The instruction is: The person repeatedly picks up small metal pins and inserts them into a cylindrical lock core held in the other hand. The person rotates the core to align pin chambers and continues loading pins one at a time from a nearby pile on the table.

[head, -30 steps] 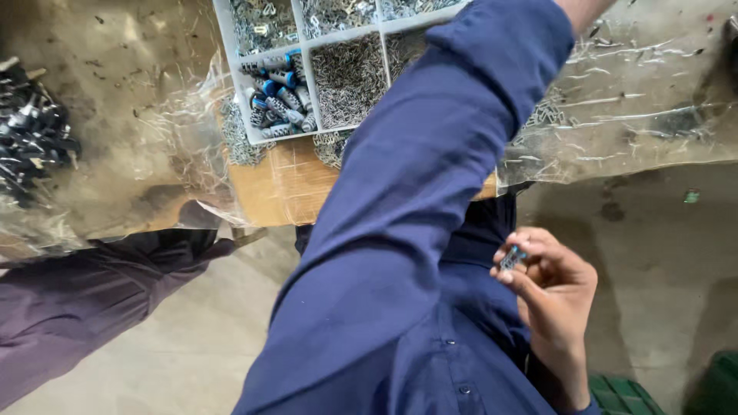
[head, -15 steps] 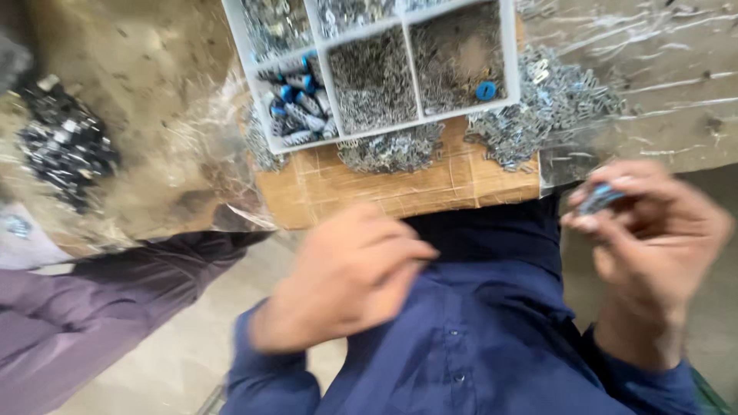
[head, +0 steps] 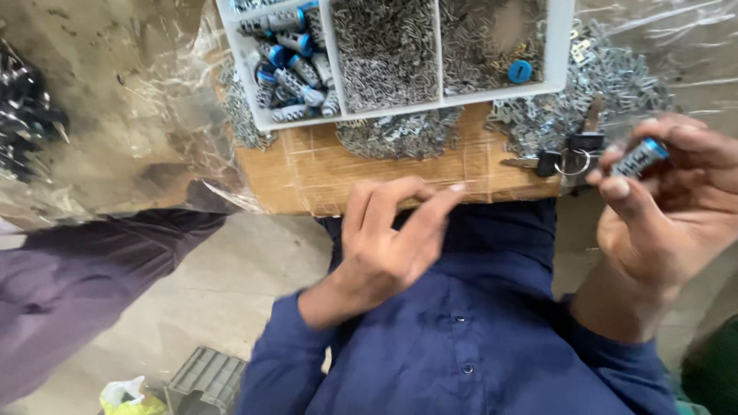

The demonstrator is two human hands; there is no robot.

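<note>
Right hand [head: 669, 207] pinching a blue-capped metal cylinder [head: 639, 158] just right of the keys [head: 570, 154]; left hand [head: 392, 238] empty, fingers loosely spread, below the white tray [head: 330, 73]

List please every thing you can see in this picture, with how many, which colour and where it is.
Divided tray: one, white, top centre on the wooden board.
Lock cylinders: several, silver with blue ends, left compartment of the tray.
Small metal parts: too many to count, grey, middle and right compartments, also in loose heaps in front of and beside the tray.
Blue cap: one, right compartment.
Wooden board: one, light brown, under the tray.
Keys: a bunch, black heads, on the board's right edge.
Plastic sheet: clear, covering the bench at left.
Purple garment: another person, lower left.
Left hand: empty, fingers spread, below the board.
Right hand: holds one lock cylinder in its fingertips.
</note>
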